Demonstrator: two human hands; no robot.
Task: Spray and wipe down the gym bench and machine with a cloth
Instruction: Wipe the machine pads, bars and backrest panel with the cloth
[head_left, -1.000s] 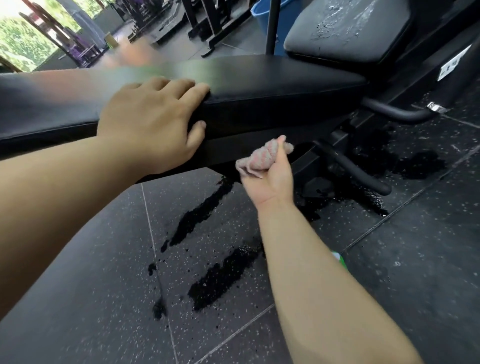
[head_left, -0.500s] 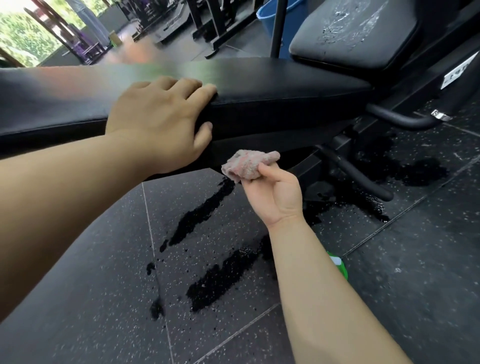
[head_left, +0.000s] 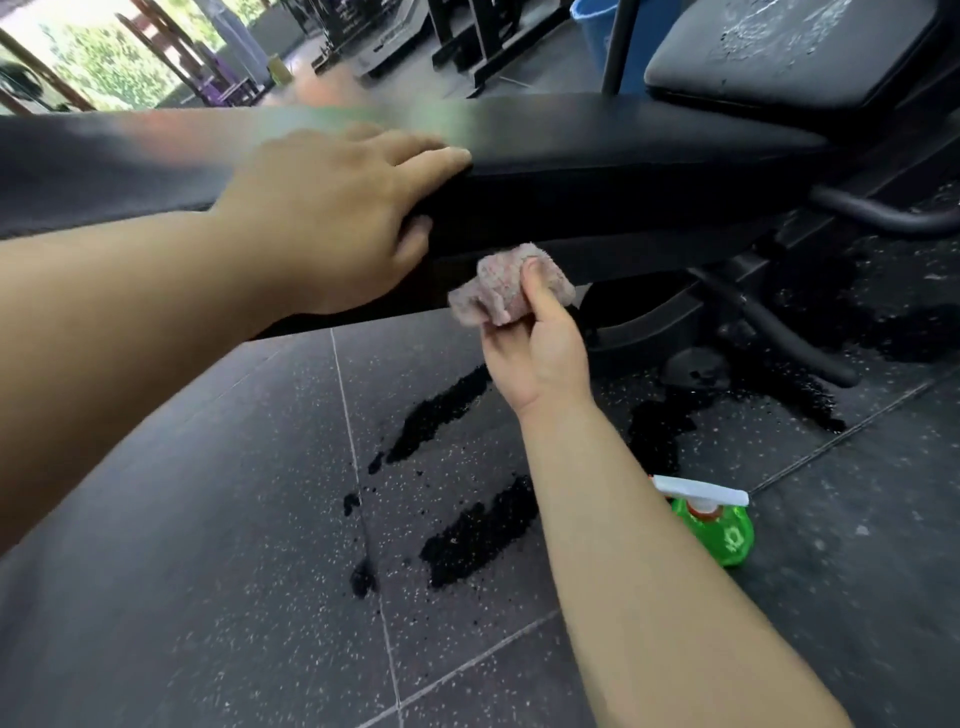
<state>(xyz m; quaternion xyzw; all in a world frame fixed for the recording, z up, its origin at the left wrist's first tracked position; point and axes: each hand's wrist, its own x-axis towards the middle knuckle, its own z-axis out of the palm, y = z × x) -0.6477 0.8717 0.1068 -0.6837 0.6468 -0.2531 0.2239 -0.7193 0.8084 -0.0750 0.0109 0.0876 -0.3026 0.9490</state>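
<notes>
R hand (head_left: 535, 353) pinches cloth (head_left: 506, 291) under bench (head_left: 623, 150); L hand (head_left: 332, 218) rests atop.

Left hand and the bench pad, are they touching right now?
Touching. The head view shows the left hand resting on the bench pad, fingers flat over its top edge, thumb against its side.

On my feed: both arms bare, uncovered right up to the frame edge. Left forearm (head_left: 130, 322) looks broad under the wide lens, right forearm (head_left: 649, 571) slimmer. Left grip (head_left: 332, 218) and right grip (head_left: 535, 353): bare hands, knuckles showing on the left. Right thumbnail (head_left: 531, 266) cut short.
</notes>
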